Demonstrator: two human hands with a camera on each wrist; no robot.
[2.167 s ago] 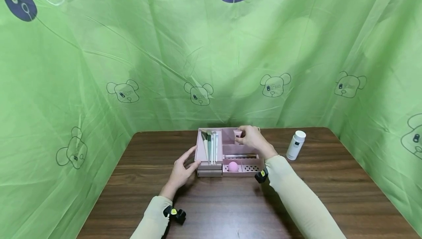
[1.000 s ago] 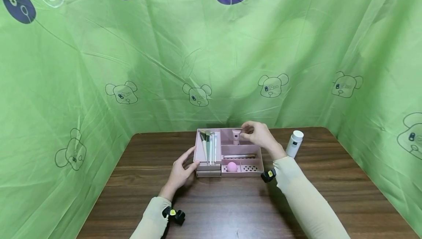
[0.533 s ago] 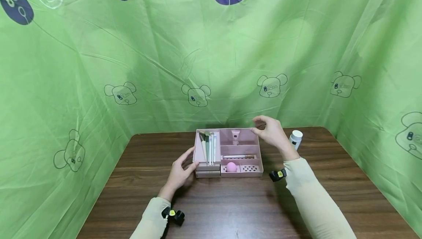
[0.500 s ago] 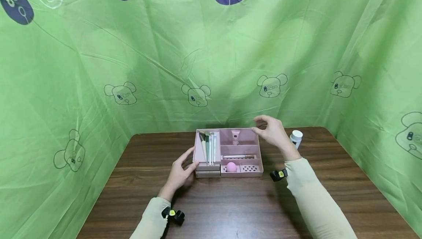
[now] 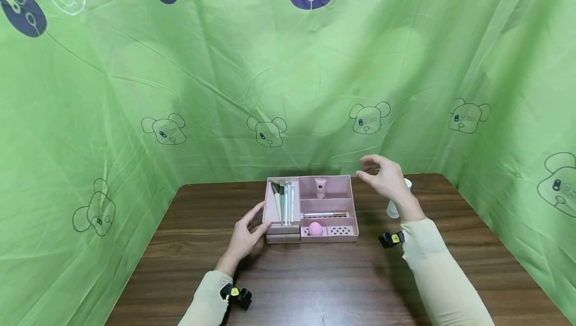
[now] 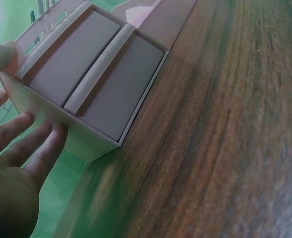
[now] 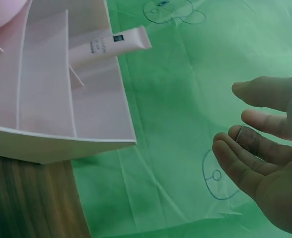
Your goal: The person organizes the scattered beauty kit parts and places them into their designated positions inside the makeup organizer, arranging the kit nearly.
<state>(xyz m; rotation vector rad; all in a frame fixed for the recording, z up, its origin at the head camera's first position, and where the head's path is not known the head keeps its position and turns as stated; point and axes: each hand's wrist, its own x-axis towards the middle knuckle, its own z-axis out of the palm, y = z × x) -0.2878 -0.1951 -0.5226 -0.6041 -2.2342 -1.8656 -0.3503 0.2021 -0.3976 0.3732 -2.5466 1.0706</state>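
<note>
A pink makeup organizer sits on the table, with two front drawers on its left side. My left hand rests against its left wall; in the left wrist view the fingers touch the side and the thumb lies at the top edge. Makeup brushes lie in the left top tray. A small pink tube stands on its cap in the back compartment. Lower down are a slim metallic pen-like stick and a pink ball-shaped sponge. My right hand hovers right of the organizer, fingers apart and holding nothing.
A white bottle stands behind my right hand, partly hidden by it. The brown wooden table ends at the back against green curtain, which also hangs at both sides.
My right hand has let go of the pink tube, leaving it in the back compartment, and has moved right toward the white bottle. My left hand has stayed at the organizer's side.
</note>
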